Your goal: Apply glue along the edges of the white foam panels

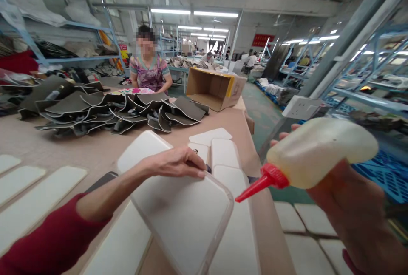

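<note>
My left hand [178,162] pinches the upper edge of a white panel with rounded corners [188,215], which is tilted up off the table. In my right hand [347,198] is a squeeze bottle [321,151] of yellowish liquid, its red nozzle [261,183] pointing down and left. The nozzle tip sits close beside the panel's right edge; whether they touch I cannot tell. Beneath and behind the held panel lie more white panels [225,154]. A small dark object partly shows by my left fingertips.
Dark grey pieces with pale edges [127,111] are heaped across the brown table [204,123]. An open cardboard box [216,88] stands at its far right corner. Long white panels [44,202] lie at left. A co-worker [149,71] sits opposite. A metal post with a socket box [301,107] rises at right.
</note>
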`<act>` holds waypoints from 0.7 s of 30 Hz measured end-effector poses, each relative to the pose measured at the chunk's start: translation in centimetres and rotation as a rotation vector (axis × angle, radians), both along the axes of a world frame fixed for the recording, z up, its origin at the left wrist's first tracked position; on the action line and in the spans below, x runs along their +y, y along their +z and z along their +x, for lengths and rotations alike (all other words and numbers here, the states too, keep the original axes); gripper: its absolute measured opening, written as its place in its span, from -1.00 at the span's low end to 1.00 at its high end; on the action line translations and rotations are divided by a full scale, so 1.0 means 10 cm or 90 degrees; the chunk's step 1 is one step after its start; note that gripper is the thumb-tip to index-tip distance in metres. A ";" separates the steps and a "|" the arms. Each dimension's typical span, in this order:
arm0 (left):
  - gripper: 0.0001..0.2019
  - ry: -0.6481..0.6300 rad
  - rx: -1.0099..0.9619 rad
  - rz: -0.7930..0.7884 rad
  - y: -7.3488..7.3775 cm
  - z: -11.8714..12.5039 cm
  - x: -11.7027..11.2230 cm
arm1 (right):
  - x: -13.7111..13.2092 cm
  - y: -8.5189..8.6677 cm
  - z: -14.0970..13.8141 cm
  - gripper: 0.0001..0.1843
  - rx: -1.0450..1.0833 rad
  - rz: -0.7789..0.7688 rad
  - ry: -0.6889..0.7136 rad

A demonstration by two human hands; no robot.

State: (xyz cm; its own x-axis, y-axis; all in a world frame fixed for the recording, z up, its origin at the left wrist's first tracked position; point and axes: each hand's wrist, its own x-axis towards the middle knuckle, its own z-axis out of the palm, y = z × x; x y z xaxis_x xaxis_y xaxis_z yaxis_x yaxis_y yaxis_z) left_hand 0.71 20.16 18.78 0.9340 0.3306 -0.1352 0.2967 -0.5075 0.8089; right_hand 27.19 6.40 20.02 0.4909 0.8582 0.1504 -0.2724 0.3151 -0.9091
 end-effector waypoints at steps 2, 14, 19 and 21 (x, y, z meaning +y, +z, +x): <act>-0.67 -0.021 0.013 -0.013 0.02 0.01 -0.02 | 0.08 0.02 -0.02 -0.15 -0.005 -0.010 0.001; -0.79 -0.060 0.028 -0.154 0.20 0.03 -0.28 | 0.00 0.00 -0.05 -0.34 -0.072 0.061 0.236; -0.79 -0.054 0.055 -0.171 0.20 0.01 -0.33 | -0.03 0.02 -0.06 -0.34 -0.063 0.059 0.281; -0.79 -0.046 0.057 -0.177 0.18 0.01 -0.34 | -0.03 0.02 -0.07 -0.35 -0.056 0.057 0.287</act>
State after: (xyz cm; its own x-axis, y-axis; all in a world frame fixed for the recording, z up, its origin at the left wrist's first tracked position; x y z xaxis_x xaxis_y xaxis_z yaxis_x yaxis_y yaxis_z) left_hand 0.79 16.75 20.62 0.9343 0.2022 -0.2935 0.3436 -0.2922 0.8925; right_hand 26.53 6.12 20.24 0.0538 0.9645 0.2584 -0.3240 0.2617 -0.9091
